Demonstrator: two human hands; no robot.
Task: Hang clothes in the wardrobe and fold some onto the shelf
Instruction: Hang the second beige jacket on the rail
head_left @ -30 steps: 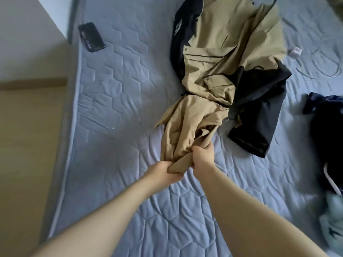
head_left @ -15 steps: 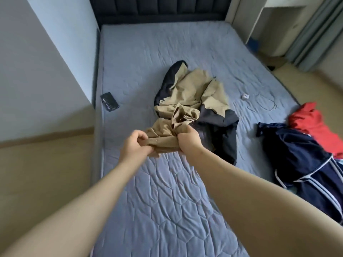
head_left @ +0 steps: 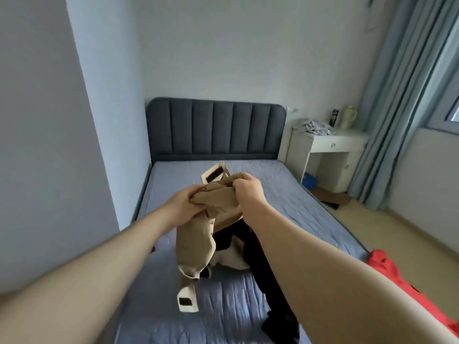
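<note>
The bed (head_left: 273,189) fills the middle of the frame, with its dark padded headboard (head_left: 216,127) against the far wall. Your tan-and-black jacket (head_left: 196,242) hangs at frame centre. It is bunched at the top and drops toward the lower edge, where its black part seems to reach the mattress. A red garment (head_left: 387,266) lies at the lower right.

Your left hand (head_left: 185,204) and right hand (head_left: 248,192) sit close together just above centre, the right slightly higher. The left fingers (head_left: 196,193) and right fingers (head_left: 239,186) are curled tight into the same tan bunch.

The jacket's long axis runs straight down from your grip, below both hands equally. You will probably need to spread your hands along the top edge to find the shoulders. The wardrobe is not in view.
</note>
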